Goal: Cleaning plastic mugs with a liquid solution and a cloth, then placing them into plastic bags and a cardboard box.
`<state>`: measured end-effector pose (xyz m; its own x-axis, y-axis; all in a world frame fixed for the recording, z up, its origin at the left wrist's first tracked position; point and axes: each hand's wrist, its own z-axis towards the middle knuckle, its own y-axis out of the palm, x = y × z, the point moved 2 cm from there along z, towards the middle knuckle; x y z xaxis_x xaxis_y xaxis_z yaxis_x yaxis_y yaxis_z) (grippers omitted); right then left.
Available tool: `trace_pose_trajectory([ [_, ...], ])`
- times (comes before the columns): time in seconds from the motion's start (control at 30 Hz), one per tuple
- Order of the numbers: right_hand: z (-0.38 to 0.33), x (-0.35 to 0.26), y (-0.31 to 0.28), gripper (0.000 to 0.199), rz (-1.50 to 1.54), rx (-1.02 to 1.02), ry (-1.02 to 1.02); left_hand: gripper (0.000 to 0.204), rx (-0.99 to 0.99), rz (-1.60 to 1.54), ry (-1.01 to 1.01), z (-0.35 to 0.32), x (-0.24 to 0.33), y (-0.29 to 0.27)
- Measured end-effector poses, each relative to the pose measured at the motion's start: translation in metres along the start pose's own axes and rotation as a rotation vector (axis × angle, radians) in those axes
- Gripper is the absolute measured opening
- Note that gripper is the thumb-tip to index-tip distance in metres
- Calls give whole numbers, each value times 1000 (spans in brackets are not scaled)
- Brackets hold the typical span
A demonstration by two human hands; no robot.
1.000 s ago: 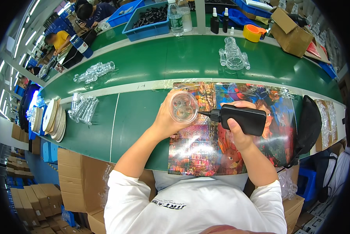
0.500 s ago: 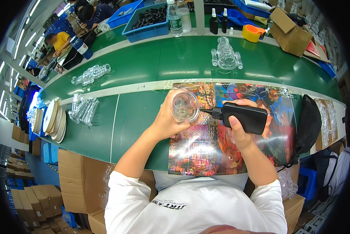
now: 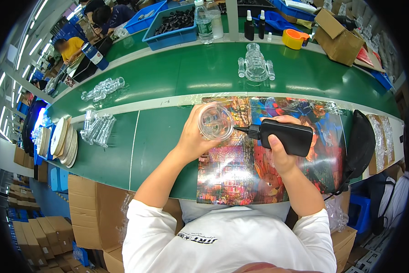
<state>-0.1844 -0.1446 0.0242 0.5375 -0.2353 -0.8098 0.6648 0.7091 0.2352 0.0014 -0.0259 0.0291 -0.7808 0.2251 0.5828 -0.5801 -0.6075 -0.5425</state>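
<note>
My left hand (image 3: 194, 136) is wrapped round a clear, round plastic part (image 3: 215, 121), with its open circular end facing up. In my right hand (image 3: 281, 145) lies a black squeeze bottle (image 3: 287, 137) on its side, gripped between thumb and fingers. The bottle's narrow black nozzle (image 3: 246, 130) points left and its tip meets or nearly meets the rim of the clear part. Both hands are above a glossy, colourful printed mat (image 3: 241, 182) on the green worktop.
Beyond the mat, a green belt (image 3: 190, 68) carries a clear plastic assembly (image 3: 255, 66) and another clear assembly (image 3: 103, 88). Clear tubes (image 3: 97, 128) and spools (image 3: 63, 143) lie left. A black cloth item (image 3: 361, 141) sits right. A blue bin (image 3: 172, 27) of black parts stands behind.
The two clear assemblies on the belt have shifted left. The clear part in my left hand has turned slightly; my right hand and the bottle have hardly moved.
</note>
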Motion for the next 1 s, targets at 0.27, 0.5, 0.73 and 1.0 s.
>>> trace_pose_trajectory([
  [0.27,0,1,-1,39,-3,-13,-18,58,50,29,0,0,3,2],
  [0.5,-1,1,1,39,28,-39,-7,51,76,44,31,0,1,0],
  [0.73,-2,1,1,40,8,-39,-15,60,88,-35,-100,-10,-3,7],
  [1.0,-1,-1,-1,41,-7,-22,-32,64,33,-53,-95,-9,0,7],
])
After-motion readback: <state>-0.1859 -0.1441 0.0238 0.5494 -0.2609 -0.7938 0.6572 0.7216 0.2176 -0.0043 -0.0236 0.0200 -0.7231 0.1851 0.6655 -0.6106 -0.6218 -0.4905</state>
